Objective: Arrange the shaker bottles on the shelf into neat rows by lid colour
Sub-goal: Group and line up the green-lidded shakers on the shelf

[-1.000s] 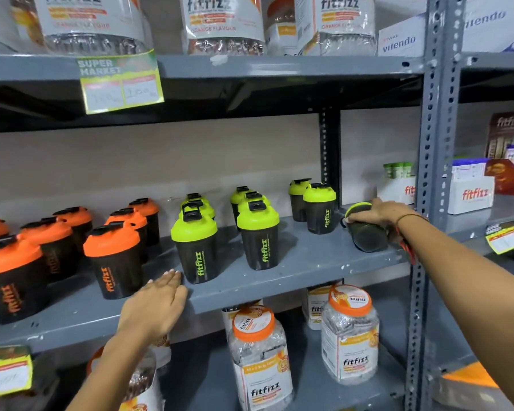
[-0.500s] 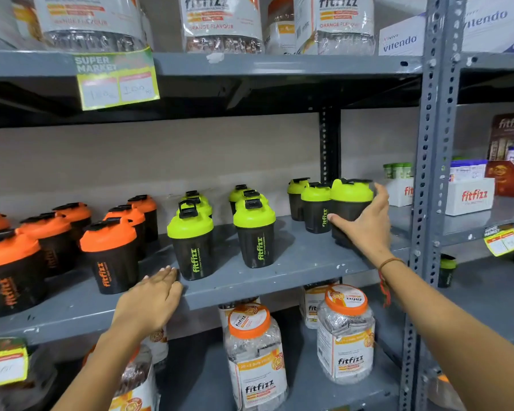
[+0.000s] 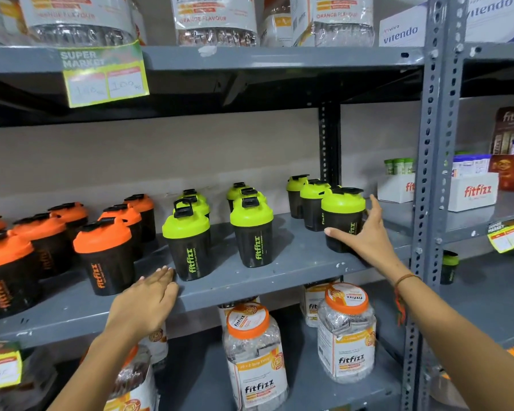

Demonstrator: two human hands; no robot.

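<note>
On the middle shelf point(image 3: 279, 280) the shakers stand sorted by lid: orange shakers point(image 3: 101, 253) in rows at the left, green shakers point(image 3: 187, 241) in three files running front to back at the centre and right. The right hand point(image 3: 365, 235) is spread around the front shaker point(image 3: 341, 218) of the rightmost green file, thumb across its dark body and fingers reaching behind it, so it touches the shaker with an open, loose hold and is not clamped tight; the shaker stands upright on the shelf, just in front of two more green ones. The left hand point(image 3: 149, 301) lies flat and open on the front edge of the shelf, holding nothing, its fingertips just beside the front shaker of the leftmost green file. By the look of it the sort is nearly done: no lid sits among the wrong colour, and the files are fairly straight. What seems left is small: the right file sits further back than the other two, so its front shaker could be drawn level, and one green shaker point(image 3: 448, 266) stands alone on the lower shelf past the upright point(image 3: 428, 203), well apart from the rest, which may still need fetching.
</note>
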